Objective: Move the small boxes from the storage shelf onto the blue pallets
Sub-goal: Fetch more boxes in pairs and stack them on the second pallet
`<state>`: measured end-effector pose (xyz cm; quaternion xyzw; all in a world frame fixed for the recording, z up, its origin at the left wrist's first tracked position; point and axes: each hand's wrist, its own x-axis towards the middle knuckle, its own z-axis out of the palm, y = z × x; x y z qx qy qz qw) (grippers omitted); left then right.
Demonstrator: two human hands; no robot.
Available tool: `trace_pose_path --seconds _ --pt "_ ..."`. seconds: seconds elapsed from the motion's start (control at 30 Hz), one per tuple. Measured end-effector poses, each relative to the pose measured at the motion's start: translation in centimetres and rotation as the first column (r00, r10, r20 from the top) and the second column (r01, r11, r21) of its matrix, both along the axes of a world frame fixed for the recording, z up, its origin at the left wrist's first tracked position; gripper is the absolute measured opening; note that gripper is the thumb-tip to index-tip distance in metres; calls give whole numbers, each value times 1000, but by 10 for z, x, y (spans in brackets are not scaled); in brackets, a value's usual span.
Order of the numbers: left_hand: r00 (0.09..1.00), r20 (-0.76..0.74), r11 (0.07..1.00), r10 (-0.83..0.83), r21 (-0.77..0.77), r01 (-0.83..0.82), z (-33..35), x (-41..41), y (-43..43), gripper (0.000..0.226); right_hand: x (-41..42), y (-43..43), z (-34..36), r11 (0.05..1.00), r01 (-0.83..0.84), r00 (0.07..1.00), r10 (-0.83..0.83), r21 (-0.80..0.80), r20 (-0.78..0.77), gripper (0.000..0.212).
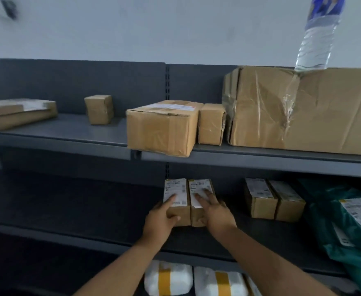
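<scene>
Two small brown boxes with white labels stand side by side on the middle shelf [111,212] of a dark grey rack. My left hand [160,218] grips the left small box [178,197], fingers on its top and thumb on its front. My right hand [214,212] lies on the right small box [198,195], fingers spread across the label and palm around its right side. A second pair of small labelled boxes [273,199] stands further right on the same shelf. No blue pallet is in view.
The upper shelf [68,133] holds a flat parcel [17,113], a tiny box [99,108], a medium box [162,127], another small box [211,123] and a large carton [303,107] with a water bottle [318,35] on top. Green bags [350,227] lie right. White parcels [168,278] sit below.
</scene>
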<state>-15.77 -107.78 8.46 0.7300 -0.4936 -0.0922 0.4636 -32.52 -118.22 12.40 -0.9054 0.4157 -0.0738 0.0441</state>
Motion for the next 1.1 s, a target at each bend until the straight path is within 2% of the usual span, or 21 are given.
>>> trace_pose_path --seconds 0.2,0.3,0.43,0.6,0.8,1.1 --pt "983 -34 984 178 -8 -178 15 85 90 75 96 65 13 985 -171 985 172 -26 20 85" --pt "960 5 958 280 -60 -279 21 128 149 75 152 104 15 962 -268 962 271 -57 44 84" --pt "911 -34 908 411 -72 -412 28 182 240 72 228 169 19 921 -383 921 387 -73 49 82" --pt "800 -9 799 600 -47 -600 27 241 360 70 311 264 20 841 -529 837 539 -114 92 82" --pt "636 -14 636 772 1 -772 22 281 481 70 384 357 9 728 -682 722 685 -69 100 81" --pt "388 4 388 922 29 -921 0 305 573 68 472 435 -6 546 -838 542 833 -8 110 82"
